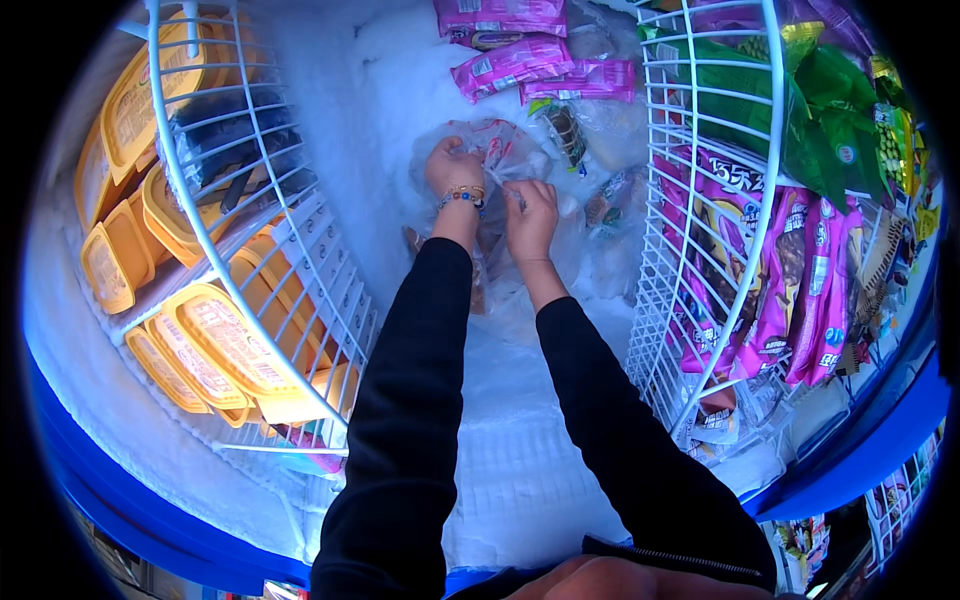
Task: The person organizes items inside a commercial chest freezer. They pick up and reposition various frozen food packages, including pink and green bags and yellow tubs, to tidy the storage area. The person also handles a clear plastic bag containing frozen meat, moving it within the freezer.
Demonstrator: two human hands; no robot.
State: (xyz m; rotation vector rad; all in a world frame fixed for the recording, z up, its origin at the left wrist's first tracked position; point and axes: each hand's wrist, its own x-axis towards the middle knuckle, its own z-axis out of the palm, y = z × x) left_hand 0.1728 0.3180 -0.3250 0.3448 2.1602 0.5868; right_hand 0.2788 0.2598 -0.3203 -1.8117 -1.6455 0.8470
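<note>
Both my hands reach down into a frosted chest freezer. My left hand (454, 174), with bead bracelets at the wrist, grips the gathered part of a clear plastic bag (504, 142) with red print. Just to its right, my right hand (531, 217) pinches the same bag's twisted plastic between thumb and fingers. The bag's contents cannot be made out. Below my hands, more clear plastic with brownish contents (478, 289) lies on the frost. A wrapped item with a green end (564, 135) rests to the right of the bag.
White wire baskets flank my arms: the left one (259, 135) holds yellow plastic tubs (225, 337), the right one (694, 97) pink ice cream packets (776, 292) and green packets (836, 127). Several pink packets (517, 64) lie at the far end. A blue freezer rim (862, 465) curves nearby.
</note>
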